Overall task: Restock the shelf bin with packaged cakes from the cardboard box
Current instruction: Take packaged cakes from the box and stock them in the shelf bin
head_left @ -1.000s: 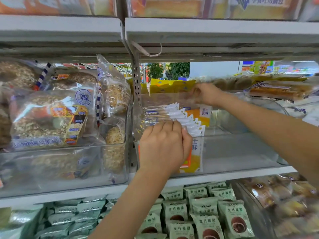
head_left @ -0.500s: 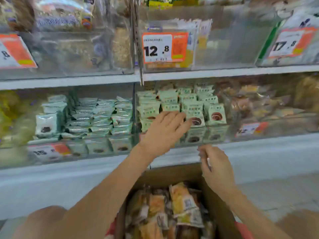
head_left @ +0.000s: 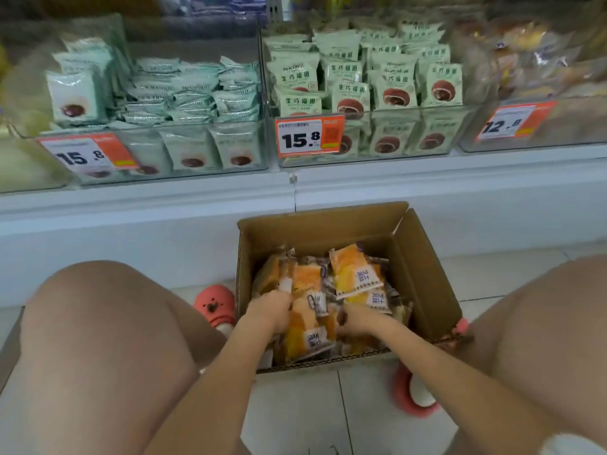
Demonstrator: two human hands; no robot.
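An open cardboard box [head_left: 423, 257] stands on the floor between my knees, in front of the shelf base. It holds several orange and yellow packaged cakes [head_left: 354, 274] lying in a loose heap. My left hand [head_left: 269, 311] is inside the box at its left, fingers curled round the edges of a few packs. My right hand [head_left: 359, 321] is down in the middle of the box, fingers curled onto a pack beneath it. The upper shelf bin with the same cakes is out of view.
Above the box, clear bins hold green packs [head_left: 371, 77] and pale green packs [head_left: 184, 90], with orange price tags [head_left: 308, 136]. A bin of wrapped bread [head_left: 525, 60] is at right. Pink slippers [head_left: 215, 303] flank the box on the tiled floor.
The view dropped from the upper shelf to the floor. Both hands left the upper bin and came down into the cardboard box, closing on packs there.
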